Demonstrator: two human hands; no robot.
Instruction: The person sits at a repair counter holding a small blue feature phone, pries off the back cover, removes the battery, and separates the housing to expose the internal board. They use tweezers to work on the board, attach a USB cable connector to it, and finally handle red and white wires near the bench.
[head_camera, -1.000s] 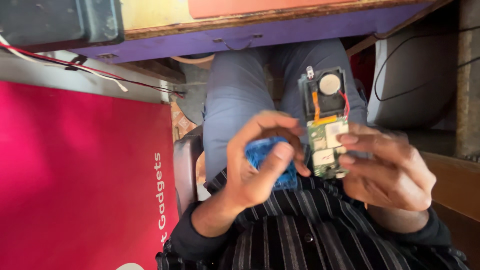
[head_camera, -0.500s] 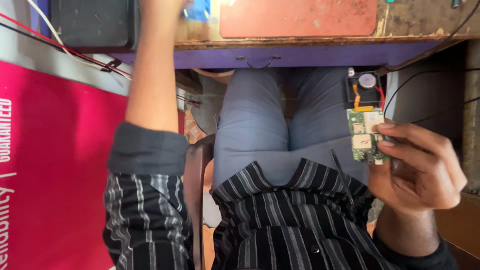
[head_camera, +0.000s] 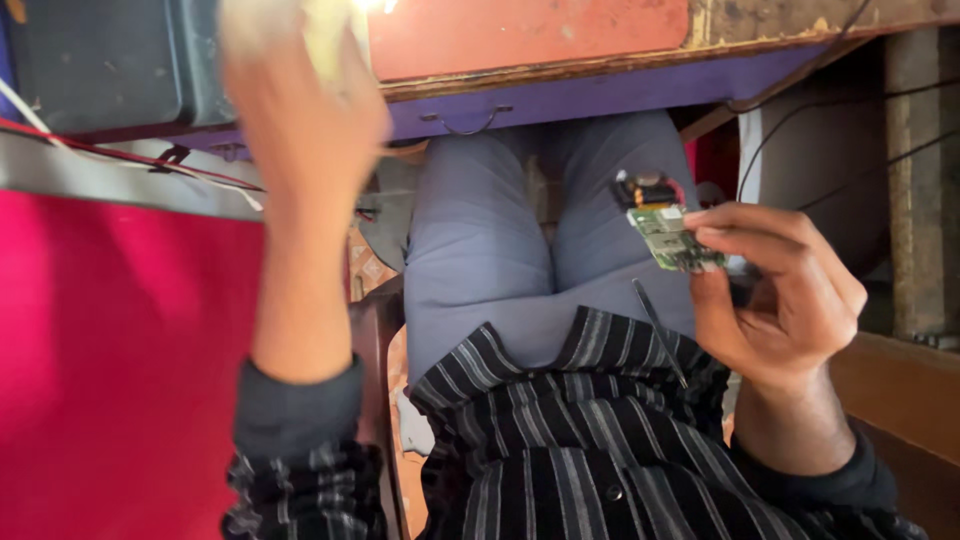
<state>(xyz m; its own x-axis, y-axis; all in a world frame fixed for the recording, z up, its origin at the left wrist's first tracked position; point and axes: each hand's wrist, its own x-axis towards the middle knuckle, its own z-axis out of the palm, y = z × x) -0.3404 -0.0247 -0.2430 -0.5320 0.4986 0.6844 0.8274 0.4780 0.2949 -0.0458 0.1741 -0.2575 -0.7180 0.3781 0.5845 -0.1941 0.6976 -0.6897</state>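
R hand (head_camera: 785, 300) is pinching a small green circuit board (head_camera: 668, 232) by its near edge, w/ thumb and fingers closed on it, holding it above the lap w/ free space around. L hand (head_camera: 300, 110) is reaching up at the desk edge (head_camera: 560, 75), blurred; can't tell its grip.

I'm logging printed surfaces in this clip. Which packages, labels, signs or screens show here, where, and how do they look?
Red panel: left side, beside the left arm; large, flat, plain magenta-red face, possibly a box or banner.
Circuit board: in the right hand, over the lap; small green rectangle; no screen visible.
No labels or screens otherwise.
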